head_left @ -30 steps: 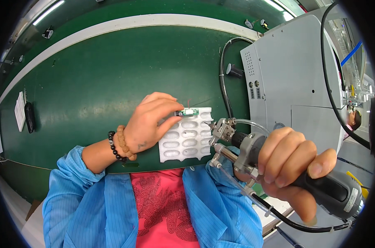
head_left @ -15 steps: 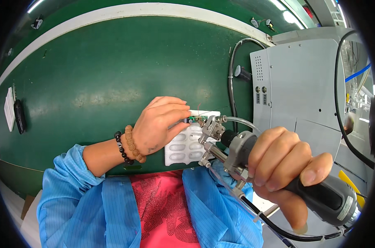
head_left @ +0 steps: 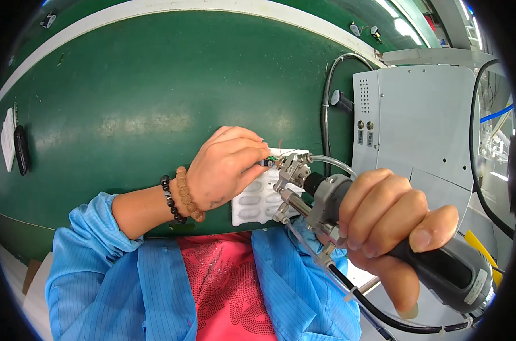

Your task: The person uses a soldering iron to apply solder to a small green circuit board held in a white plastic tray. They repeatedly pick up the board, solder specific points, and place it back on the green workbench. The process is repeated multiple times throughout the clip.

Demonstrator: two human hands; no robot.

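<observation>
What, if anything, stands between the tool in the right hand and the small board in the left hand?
Nothing visible. The tool in the right hand sits close to the board at the fingertips of the left hand; contact cannot be judged. The tray lies below them, not between.

The bench top is deep green, with a white band curving along its far side. The tray is white; the circuit board beside its far edge is green, with a red wire. On the handheld tool the grip is black, the collar grey, the metal head silver – its tube clear. The machine at the right is pale grey, patterned with rows of dark dots and 2 brassy fittings. Near, the jacket is blue with fine darker pinstripes; the shirt is pinkish red, figured in darker dots. 1 beaded bracelet is mostly black – the other bracelet brown.
</observation>
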